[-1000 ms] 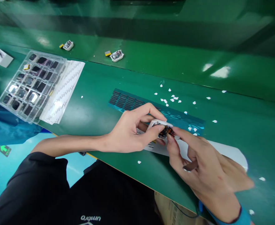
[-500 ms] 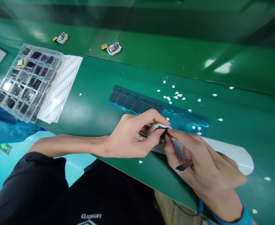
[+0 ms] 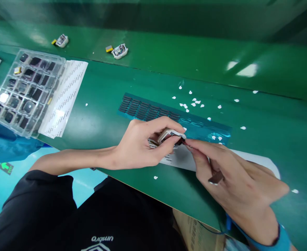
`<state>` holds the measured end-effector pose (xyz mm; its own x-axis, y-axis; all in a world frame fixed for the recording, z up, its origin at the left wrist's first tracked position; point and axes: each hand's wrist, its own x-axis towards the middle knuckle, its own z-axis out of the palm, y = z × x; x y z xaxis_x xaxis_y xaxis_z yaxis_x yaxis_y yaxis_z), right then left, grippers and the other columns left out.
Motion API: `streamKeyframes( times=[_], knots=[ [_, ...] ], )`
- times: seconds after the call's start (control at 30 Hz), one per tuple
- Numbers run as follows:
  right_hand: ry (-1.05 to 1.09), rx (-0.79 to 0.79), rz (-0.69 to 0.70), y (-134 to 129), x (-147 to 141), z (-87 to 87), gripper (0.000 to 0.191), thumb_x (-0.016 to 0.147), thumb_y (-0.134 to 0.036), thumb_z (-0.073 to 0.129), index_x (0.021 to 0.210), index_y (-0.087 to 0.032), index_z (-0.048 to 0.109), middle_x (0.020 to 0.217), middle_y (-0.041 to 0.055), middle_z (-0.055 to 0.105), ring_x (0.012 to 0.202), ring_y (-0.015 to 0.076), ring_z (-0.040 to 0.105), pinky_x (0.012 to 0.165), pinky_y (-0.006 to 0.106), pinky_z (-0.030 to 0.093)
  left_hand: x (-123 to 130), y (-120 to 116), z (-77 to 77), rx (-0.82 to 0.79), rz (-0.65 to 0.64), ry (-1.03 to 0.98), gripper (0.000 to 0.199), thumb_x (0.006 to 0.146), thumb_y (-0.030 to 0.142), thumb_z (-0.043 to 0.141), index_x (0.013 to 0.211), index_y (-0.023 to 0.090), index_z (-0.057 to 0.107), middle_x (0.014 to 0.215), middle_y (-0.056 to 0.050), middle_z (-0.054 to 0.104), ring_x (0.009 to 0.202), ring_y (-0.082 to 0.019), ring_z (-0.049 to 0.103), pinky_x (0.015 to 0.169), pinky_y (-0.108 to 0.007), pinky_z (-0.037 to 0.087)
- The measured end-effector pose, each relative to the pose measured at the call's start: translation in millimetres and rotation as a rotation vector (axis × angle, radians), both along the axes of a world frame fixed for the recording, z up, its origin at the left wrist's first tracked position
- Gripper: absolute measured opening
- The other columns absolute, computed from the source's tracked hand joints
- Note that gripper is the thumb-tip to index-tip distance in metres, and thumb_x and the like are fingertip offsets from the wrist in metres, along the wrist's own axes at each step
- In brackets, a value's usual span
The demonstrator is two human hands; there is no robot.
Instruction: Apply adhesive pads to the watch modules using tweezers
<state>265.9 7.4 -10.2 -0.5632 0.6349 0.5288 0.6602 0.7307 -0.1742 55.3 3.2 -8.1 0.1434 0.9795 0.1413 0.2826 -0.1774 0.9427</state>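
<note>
A small white device housing with dark parts inside is gripped between the thumb and fingers of my left hand. My right hand is closed, its thumb and index fingertip meeting at the housing's right edge. What they pinch there is too small to make out; a thin reddish strand shows beside them. Tucked in the right palm is a flat metal tool, its blunt end sticking out. Below the hands lies a white printed sheet, partly covered by them.
A blue film strip with rows of dark pads lies behind the hands. White round stickers are scattered on the green table. At left are a clear compartment box and a white sheet. Two open housings with yellow-wrapped parts sit further back.
My right hand has drawn back a little to the right from the housing, and the metal tool has shifted with it. More of the housing and printed sheet shows. The view has moved slightly.
</note>
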Motion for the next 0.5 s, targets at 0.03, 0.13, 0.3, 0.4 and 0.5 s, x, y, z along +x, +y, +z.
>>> streamKeyframes(
  times=[0.03, 0.13, 0.3, 0.4, 0.5],
  knots=[
    [-0.004, -0.004, -0.03, -0.7, -0.8, 0.6, 0.041, 0.094, -0.007, 0.072, 0.13, -0.026, 0.065, 0.092, -0.0052, 0.082, 0.07, 0.0104, 0.076, 0.057, 0.02, 0.052, -0.7, 0.6, 0.1, 0.007, -0.004, 0.015, 0.011, 0.094, 0.024, 0.066, 0.101, 0.02, 0.072, 0.082, -0.001, 0.076, 0.058, -0.009, 0.064, 0.054, -0.019, 0.054],
    [0.014, -0.026, -0.083, -4.2, -3.2, 2.2, 0.04, 0.093, -0.006, 0.071, 0.127, -0.026, 0.066, 0.095, -0.004, 0.083, 0.076, 0.0116, 0.078, 0.057, 0.022, 0.051, -2.1, 1.7, 1.9, 0.003, -0.053, 0.05, 0.011, 0.092, 0.024, 0.067, 0.101, 0.022, 0.073, 0.08, 0.001, 0.075, 0.057, -0.009, 0.065, 0.053, -0.02, 0.053],
    [0.032, -0.018, -0.068, -4.4, 1.7, 1.8, 0.043, 0.089, -0.001, 0.072, 0.124, -0.025, 0.067, 0.104, -0.0025, 0.082, 0.082, 0.0131, 0.078, 0.059, 0.023, 0.052, -1.4, 1.9, 7.8, -0.345, -0.186, -0.256, 0.009, 0.092, 0.021, 0.067, 0.1, 0.02, 0.071, 0.082, -0.001, 0.074, 0.068, -0.015, 0.078, 0.055, -0.02, 0.059],
    [-0.024, 0.024, -0.02, 0.1, 5.8, -0.3, 0.048, 0.089, 0.004, 0.067, 0.13, -0.022, 0.065, 0.105, -0.0012, 0.083, 0.083, 0.0136, 0.078, 0.06, 0.023, 0.052, -1.8, 2.4, 11.2, -0.478, -0.23, -0.435, 0.011, 0.092, 0.018, 0.066, 0.102, 0.018, 0.071, 0.087, -0.002, 0.074, 0.07, -0.016, 0.08, 0.062, -0.023, 0.064],
    [-0.011, 0.054, -0.031, 4.1, 5.4, -1.4, 0.049, 0.089, 0.003, 0.069, 0.131, -0.022, 0.065, 0.1, -0.0021, 0.083, 0.077, 0.0126, 0.078, 0.056, 0.023, 0.051, -3.6, 2.8, 15.0, -0.534, -0.268, -0.482, 0.011, 0.092, 0.016, 0.068, 0.103, 0.018, 0.072, 0.089, -0.003, 0.075, 0.071, -0.017, 0.08, 0.062, -0.023, 0.065]
  ],
)
